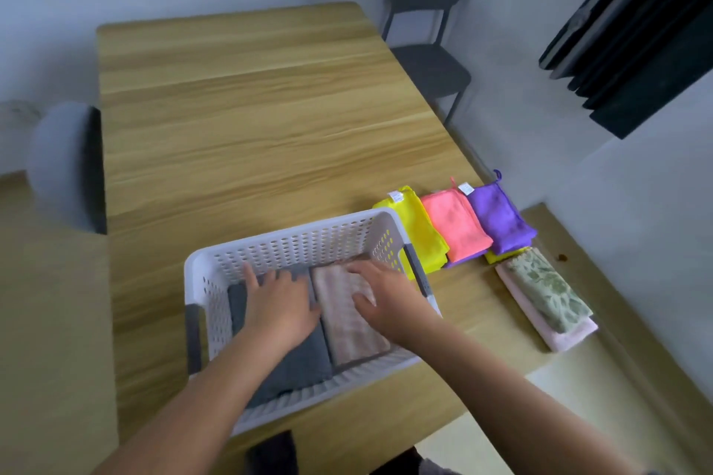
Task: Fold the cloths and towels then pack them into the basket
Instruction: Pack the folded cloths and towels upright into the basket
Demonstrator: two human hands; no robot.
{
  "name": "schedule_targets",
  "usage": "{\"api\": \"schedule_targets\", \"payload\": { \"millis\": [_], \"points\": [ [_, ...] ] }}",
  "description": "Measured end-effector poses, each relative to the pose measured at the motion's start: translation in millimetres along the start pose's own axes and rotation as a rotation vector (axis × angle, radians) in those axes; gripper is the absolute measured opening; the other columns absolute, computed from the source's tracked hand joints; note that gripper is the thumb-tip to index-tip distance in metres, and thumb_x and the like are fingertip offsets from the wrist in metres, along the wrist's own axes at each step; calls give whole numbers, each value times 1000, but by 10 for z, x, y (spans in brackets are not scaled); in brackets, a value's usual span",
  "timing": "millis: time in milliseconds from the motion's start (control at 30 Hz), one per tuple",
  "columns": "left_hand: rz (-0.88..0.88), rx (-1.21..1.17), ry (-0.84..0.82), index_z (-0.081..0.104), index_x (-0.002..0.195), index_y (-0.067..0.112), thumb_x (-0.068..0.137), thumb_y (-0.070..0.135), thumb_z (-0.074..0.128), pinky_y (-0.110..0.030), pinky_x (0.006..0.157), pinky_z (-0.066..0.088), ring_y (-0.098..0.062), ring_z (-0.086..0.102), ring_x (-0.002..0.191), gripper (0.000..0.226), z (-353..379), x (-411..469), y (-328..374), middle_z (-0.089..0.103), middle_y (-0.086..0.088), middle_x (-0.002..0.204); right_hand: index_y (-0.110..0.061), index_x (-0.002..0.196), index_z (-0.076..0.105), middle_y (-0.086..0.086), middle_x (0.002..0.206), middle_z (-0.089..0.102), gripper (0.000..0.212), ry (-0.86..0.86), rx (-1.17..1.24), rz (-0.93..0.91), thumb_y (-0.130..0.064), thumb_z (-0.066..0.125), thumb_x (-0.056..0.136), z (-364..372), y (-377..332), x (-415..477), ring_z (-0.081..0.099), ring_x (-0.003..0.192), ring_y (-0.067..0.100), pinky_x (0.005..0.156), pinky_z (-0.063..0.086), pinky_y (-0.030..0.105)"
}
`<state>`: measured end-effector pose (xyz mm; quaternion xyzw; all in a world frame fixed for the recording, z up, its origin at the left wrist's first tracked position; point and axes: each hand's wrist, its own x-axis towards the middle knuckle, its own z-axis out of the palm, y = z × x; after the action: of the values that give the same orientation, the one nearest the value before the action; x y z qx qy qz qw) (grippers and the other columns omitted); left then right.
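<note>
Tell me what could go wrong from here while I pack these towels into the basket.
The basket sits close to the near edge of the table; the left hand and right hand pressing inside might nudge it off. The leafy green towel lies by the right edge, where a reaching arm could knock it down.

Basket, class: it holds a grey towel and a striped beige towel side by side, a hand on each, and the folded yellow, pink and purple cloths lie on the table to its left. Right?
No. The head view shows the yellow cloth, pink cloth and purple cloth on the table to the right of the basket, not its left. The rest stands.
</note>
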<state>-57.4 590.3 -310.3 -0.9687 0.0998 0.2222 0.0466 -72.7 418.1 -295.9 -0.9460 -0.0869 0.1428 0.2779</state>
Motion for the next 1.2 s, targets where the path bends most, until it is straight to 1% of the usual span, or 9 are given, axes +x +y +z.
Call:
{"api": "schedule_targets", "payload": {
  "millis": [100,233,400,500,633,767,867,1033,1200],
  "points": [
    [65,-201,241,57,101,22,92,37,40,-41,97,30,-23,59,105,25,-354,16,169,65,1,107,-13,108,65,2,104,66,25,294,221,35,-10,55,86,-342,-34,-209,61,93,13,81,48,20],
    [174,-415,498,62,84,18,82,31,44,-36,78,38,-27,66,80,23,-629,130,550,70,-1,82,-8,101,68,-4,95,66,17,498,310,151,-3,56,89,-690,284,-363,60,80,4,70,42,1],
    [290,-473,508,61,98,21,91,29,47,-32,82,33,-19,61,99,18,-914,355,1281,67,4,100,-11,99,69,-6,94,66,20,603,305,326,-3,55,89,-1014,984,-404,59,81,0,73,46,12],
    [332,-417,414,62,97,16,93,25,43,-33,82,38,-24,59,100,21,-1003,638,1797,66,-1,104,-11,105,67,-1,106,67,22,576,264,462,-5,54,88,-1243,1562,-315,60,95,12,80,42,22],
    [318,-551,118,64,103,5,91,13,43,-33,84,42,-30,56,107,26,-982,1083,2380,64,-14,111,-7,122,58,9,122,62,35,455,252,632,-8,55,87,-1469,2231,-49,56,113,25,89,39,26],
    [230,-691,-164,58,83,-2,88,3,40,-31,72,36,-35,54,106,19,-1019,1498,2951,59,-26,109,-7,140,39,13,137,51,53,279,298,749,-19,55,91,-1506,2764,213,50,123,27,92,39,27],
    [103,-807,-252,53,104,-10,88,1,38,-36,87,39,-37,48,118,25,-916,1752,3234,49,-30,127,-5,143,33,13,141,47,61,151,338,782,-26,57,92,-1445,3066,380,46,127,27,93,38,27],
    [-13,-876,-319,35,141,2,93,6,36,-29,105,29,-28,35,135,49,-673,1966,3505,35,-18,148,-2,108,61,9,94,60,33,39,362,740,-28,61,88,-1361,3421,590,55,85,24,67,37,26],
    [23,-1011,-312,32,146,10,89,0,34,-28,114,23,-20,29,140,58,-568,2165,3698,31,-9,152,-13,74,54,2,73,55,19,93,576,803,-22,63,88,-1420,3752,650,50,63,15,50,35,21]
  ]
}}
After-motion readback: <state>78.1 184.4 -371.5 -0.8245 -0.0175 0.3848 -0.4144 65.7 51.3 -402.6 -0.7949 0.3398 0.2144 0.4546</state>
